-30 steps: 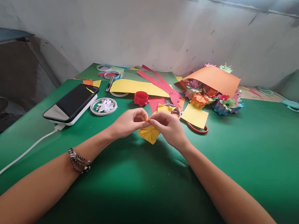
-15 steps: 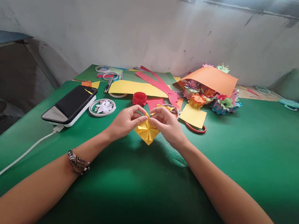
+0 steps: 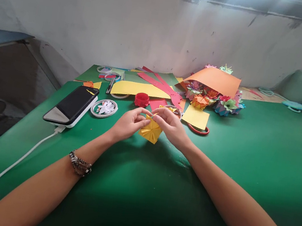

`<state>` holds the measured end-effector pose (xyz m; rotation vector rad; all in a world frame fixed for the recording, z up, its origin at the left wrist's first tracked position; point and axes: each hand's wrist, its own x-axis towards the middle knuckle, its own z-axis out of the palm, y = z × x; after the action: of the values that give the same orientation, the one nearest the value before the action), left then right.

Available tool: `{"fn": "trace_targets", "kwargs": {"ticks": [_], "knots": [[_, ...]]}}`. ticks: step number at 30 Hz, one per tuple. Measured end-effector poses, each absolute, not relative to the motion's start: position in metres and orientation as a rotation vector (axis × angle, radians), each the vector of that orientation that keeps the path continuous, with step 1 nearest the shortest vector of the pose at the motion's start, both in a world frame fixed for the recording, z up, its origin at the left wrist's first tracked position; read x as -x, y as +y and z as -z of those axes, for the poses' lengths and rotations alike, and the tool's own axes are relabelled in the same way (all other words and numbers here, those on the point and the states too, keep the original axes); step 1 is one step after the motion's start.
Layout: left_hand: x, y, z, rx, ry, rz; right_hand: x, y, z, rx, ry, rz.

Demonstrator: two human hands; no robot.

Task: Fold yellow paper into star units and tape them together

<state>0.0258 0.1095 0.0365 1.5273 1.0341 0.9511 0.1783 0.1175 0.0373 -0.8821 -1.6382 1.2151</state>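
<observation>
A square of folded yellow paper (image 3: 152, 133), with creases fanning out from its middle, is held up above the green table. My left hand (image 3: 130, 123) pinches its left side between thumb and fingers. At its upper right edge, my right hand (image 3: 170, 126) grips the paper with thumb and forefinger, the two forefingertips nearly meeting at the top. Just behind my hands stands a red paper ring (image 3: 142, 99). More folded yellow paper and a roll of tape are partly hidden behind my right hand.
Left of my hands are a tape ring (image 3: 103, 109) holding white paper scraps and a phone on a white power bank (image 3: 73, 104) with a cable. Behind lie a yellow strip (image 3: 140, 90), red strips (image 3: 158, 84), a yellow square (image 3: 196, 116) over red-handled scissors (image 3: 198, 130), and paper flowers (image 3: 229, 106).
The yellow paper has turned and shifted slightly right between my fingers. My right thumb has moved up toward its top edge. The things on the table have not moved.
</observation>
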Motion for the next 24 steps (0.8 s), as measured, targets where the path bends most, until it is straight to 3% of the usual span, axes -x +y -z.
{"fn": "trace_targets", "kwargs": {"ticks": [24], "knots": [[-0.0224,0.1086,-0.0389,-1.647,1.150,-1.059,-0.1809,0.1210,-0.0305,0.863,-1.756,-1.147]]}}
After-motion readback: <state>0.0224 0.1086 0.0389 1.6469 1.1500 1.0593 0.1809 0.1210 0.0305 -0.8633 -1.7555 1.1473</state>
